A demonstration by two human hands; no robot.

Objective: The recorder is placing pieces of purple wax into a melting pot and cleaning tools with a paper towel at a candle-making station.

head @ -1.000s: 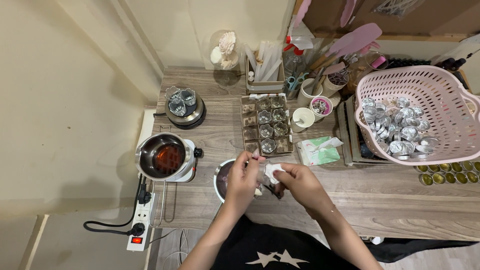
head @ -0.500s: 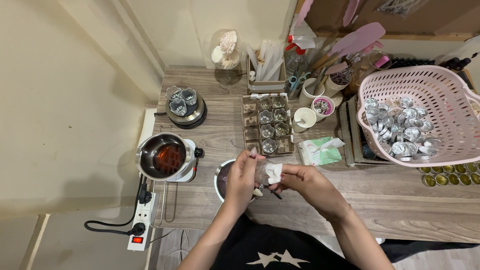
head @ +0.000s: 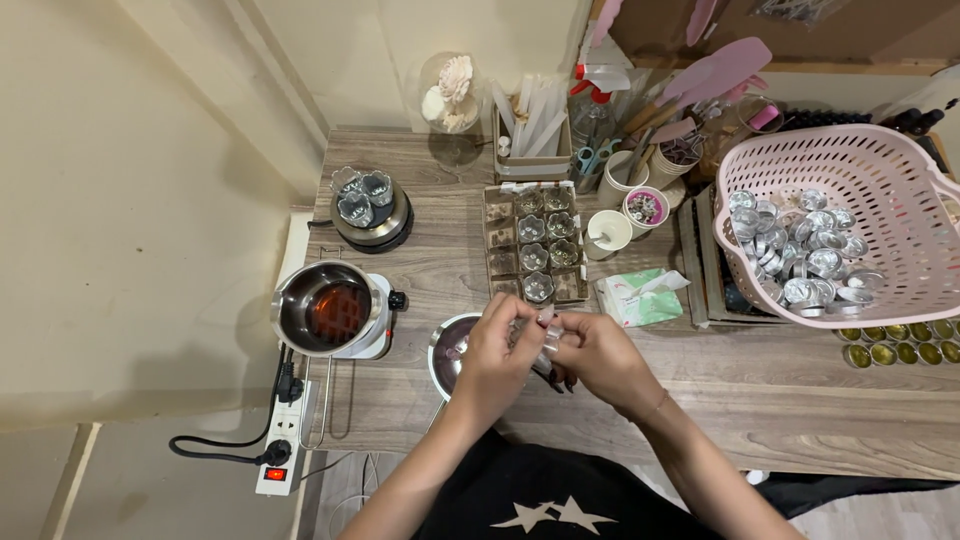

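1. Far left of the grip, a power strip lies off the table edge; a metal melting pot with dark reddish liquid sits on a white heater, well apart from the hands
2. Behind it, a round dark warmer carries small flower-shaped tins
3. Just left of and under the grip, a small steel pan sits on the wooden table
4. The left hand and right hand meet above the pan's right rim, fingertips pressed together around a small clear cup; both pinch it, and neither is clearly nearer. Its long axis cannot be told, as fingers hide most of it
5. Directly beyond the grip, near the fingertips, a cardboard tray holds rows of flower-shaped moulds, its long side running away from the person
6. Right of the tray stand a white cup and a green wipes packet
7. Far right of the grip, a pink basket is filled with silver tealight tins, and a row of small gold tins lies in front of it
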